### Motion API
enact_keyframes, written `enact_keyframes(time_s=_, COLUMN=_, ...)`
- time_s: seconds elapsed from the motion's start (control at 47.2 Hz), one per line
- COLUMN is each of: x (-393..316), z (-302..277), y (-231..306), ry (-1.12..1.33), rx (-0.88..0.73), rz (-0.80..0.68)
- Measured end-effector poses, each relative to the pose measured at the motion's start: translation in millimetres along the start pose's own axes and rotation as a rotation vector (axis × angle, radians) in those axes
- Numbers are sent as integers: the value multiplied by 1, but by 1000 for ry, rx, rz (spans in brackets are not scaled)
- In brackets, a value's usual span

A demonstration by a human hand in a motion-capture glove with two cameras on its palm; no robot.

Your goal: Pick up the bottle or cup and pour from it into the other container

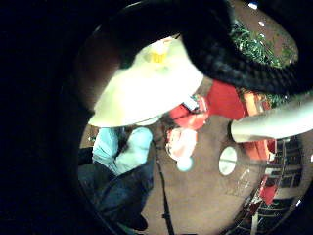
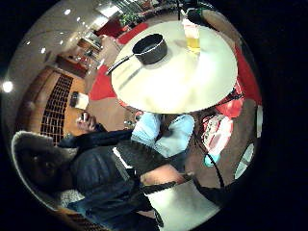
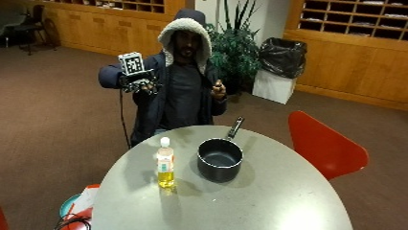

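A capped bottle (image 3: 165,167), part full of yellow liquid, stands beside a dark saucepan (image 3: 220,159) on the table (image 3: 274,201); the raised grip (image 3: 141,84) holds nothing, fingers relaxed.

1. a person sits behind a round bench (image 3: 267,201), right hand (image 3: 141,85) raised beside the shoulder, well above the bench, holding nothing.
2. a bottle (image 3: 165,164) with yellow liquid stands upright on the bench.
3. a dark pan (image 3: 220,159) sits just beside it, handle toward the person.
4. a red chair (image 3: 322,143) stands beside the bench.
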State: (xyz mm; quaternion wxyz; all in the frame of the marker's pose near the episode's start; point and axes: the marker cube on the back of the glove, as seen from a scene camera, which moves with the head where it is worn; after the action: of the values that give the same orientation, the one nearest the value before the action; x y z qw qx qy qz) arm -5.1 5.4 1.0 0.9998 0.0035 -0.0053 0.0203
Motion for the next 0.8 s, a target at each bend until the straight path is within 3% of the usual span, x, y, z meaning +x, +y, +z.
enact_keyframes(time_s=0.064, x=-6, z=1, y=6, ry=-4, rx=6, rz=111)
enact_keyframes(time_s=0.148, x=-11, z=3, y=-16, ry=8, rx=175, rz=393)
enact_keyframes(time_s=0.191, x=-7, z=1, y=-18, ry=17, rx=149, rz=320)
enact_keyframes(time_s=0.254, x=3, z=-4, y=-6, ry=25, rx=19, rz=76)
enact_keyframes(time_s=0.296, x=9, z=-5, y=-6, ry=31, rx=-8, rz=35)
enact_keyframes(time_s=0.508, x=43, z=6, y=-58, ry=27, rx=146, rz=204)
enact_keyframes(time_s=0.614, x=65, z=18, y=-92, ry=-49, rx=211, rz=208)
enact_keyframes(time_s=0.699, x=83, z=34, y=-111, ry=-141, rx=170, rz=169)
enact_keyframes(time_s=0.805, x=100, z=64, y=-157, ry=-242, rx=284, rz=322)
